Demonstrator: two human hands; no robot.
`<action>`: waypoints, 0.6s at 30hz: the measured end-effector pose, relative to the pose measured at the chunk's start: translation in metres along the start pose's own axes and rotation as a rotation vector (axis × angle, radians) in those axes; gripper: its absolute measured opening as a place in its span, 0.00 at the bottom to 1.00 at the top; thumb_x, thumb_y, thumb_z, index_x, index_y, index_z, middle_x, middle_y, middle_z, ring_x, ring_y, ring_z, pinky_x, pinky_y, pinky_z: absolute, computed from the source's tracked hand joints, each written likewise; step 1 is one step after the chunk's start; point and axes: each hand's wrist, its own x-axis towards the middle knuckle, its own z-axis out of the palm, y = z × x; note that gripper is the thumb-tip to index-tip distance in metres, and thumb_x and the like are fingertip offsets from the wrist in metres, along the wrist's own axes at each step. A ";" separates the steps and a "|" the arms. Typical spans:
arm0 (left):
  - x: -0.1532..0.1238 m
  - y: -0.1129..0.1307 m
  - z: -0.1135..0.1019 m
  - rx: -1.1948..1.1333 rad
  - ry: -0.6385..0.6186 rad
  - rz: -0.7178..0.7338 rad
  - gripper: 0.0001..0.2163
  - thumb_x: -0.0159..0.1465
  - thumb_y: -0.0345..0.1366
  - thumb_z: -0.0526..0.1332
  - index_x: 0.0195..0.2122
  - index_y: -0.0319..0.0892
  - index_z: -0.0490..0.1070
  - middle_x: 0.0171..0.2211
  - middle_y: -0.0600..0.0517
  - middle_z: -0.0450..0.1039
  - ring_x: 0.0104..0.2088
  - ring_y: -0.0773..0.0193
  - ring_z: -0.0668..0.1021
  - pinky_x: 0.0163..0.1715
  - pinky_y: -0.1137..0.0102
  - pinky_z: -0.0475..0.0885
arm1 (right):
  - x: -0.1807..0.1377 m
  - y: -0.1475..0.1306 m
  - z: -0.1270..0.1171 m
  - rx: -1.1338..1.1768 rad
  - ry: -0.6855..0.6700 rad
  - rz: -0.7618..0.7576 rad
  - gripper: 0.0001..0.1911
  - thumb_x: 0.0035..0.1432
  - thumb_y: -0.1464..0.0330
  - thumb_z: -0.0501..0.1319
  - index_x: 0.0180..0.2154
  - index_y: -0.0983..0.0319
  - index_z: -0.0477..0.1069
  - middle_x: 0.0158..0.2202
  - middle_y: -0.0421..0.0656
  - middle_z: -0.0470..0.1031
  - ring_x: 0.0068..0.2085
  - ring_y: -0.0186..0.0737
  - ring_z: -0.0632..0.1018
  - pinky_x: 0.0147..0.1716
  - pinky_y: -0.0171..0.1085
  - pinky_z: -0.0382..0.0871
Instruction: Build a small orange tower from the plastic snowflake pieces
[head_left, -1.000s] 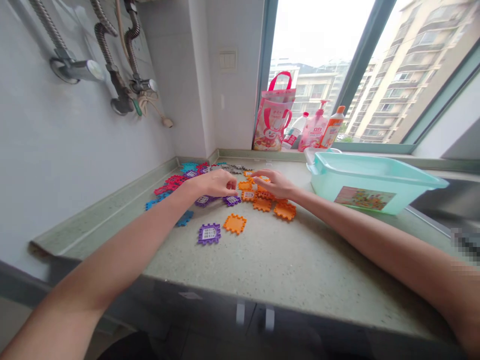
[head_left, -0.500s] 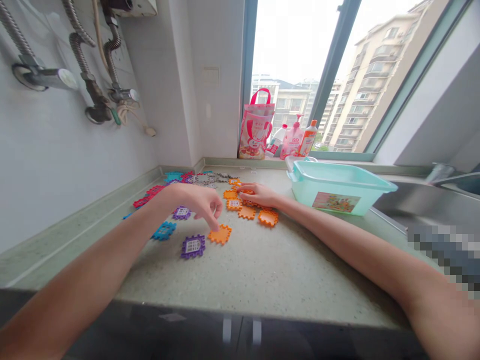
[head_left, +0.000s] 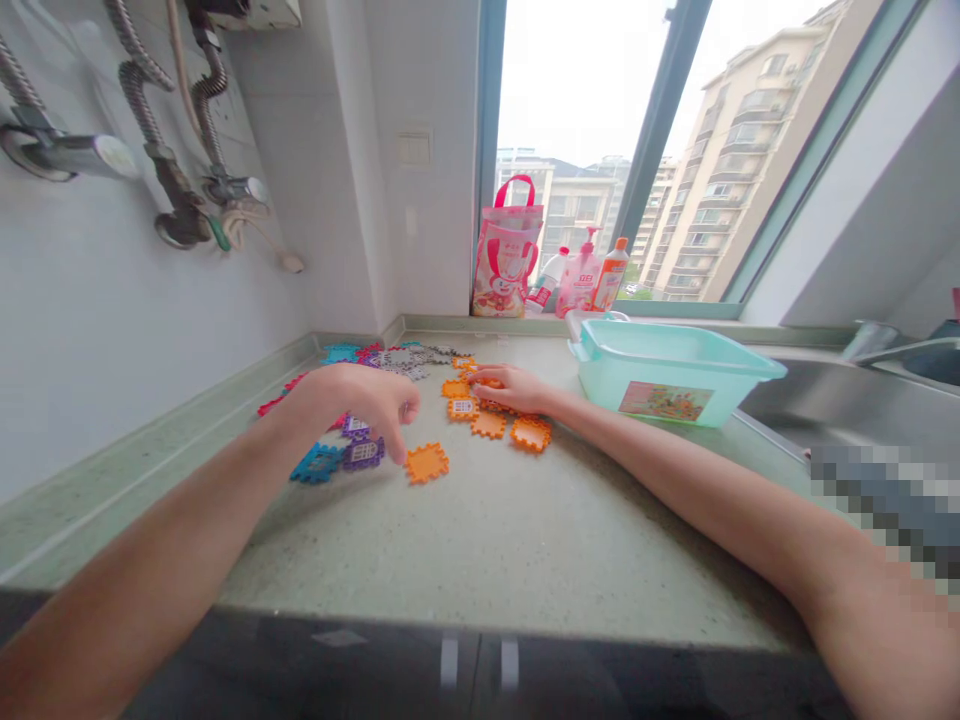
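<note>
Standing at a speckled stone desk [head_left: 487,560], a person stretches both bare arms over a spread of plastic interlocking tiles, and from across the room the work at this moment looks centred on the orange ones. The left hand [head_left: 356,405] arches loosely downward, knuckles up and fingers curled, with nothing visibly held; one fingertip comes down just beside a lone orange tile [head_left: 427,463], lying flat on the desk. Next to that hand sit a purple window tile [head_left: 364,452] and a blue tile [head_left: 316,463], almost touching each other. The right arm reaches in from the other side, nearly level, and the right hand [head_left: 517,388] lies low with its fingers [head_left: 480,374] over a cluster of orange tiles [head_left: 487,423] (whether it is gripping one, I can't tell from here). Beyond them, a mixed heap of red, teal and grey tiles [head_left: 394,358] runs along the back of the desk. To the right stands a pale teal plastic tub [head_left: 592,380] with a picture label, well apart from both hands.
</note>
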 end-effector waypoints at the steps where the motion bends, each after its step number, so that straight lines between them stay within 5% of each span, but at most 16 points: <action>1: 0.000 0.003 0.000 -0.011 0.001 0.063 0.28 0.44 0.49 0.78 0.44 0.46 0.76 0.34 0.53 0.79 0.31 0.61 0.76 0.27 0.71 0.63 | 0.000 0.000 0.000 0.001 0.002 0.005 0.21 0.75 0.55 0.57 0.58 0.56 0.79 0.62 0.47 0.79 0.61 0.49 0.78 0.65 0.50 0.69; 7: 0.015 0.023 0.013 -0.045 0.033 0.252 0.20 0.54 0.46 0.73 0.46 0.46 0.78 0.37 0.54 0.79 0.35 0.62 0.79 0.30 0.72 0.66 | 0.001 0.000 0.000 0.018 0.003 -0.015 0.22 0.74 0.54 0.57 0.59 0.57 0.79 0.63 0.48 0.78 0.63 0.50 0.78 0.66 0.52 0.67; 15: 0.054 0.006 0.033 -0.028 0.580 0.483 0.16 0.68 0.47 0.64 0.51 0.45 0.81 0.46 0.47 0.81 0.44 0.58 0.81 0.46 0.67 0.71 | -0.007 0.001 -0.001 0.011 -0.107 -0.039 0.30 0.74 0.47 0.53 0.68 0.52 0.71 0.72 0.45 0.67 0.74 0.51 0.65 0.74 0.55 0.55; 18: 0.060 0.001 0.037 -0.024 0.592 0.555 0.17 0.66 0.44 0.65 0.54 0.46 0.81 0.50 0.47 0.80 0.47 0.57 0.81 0.51 0.67 0.72 | -0.014 -0.008 -0.003 0.016 -0.143 -0.019 0.34 0.72 0.42 0.53 0.68 0.53 0.71 0.73 0.46 0.66 0.76 0.53 0.60 0.75 0.55 0.51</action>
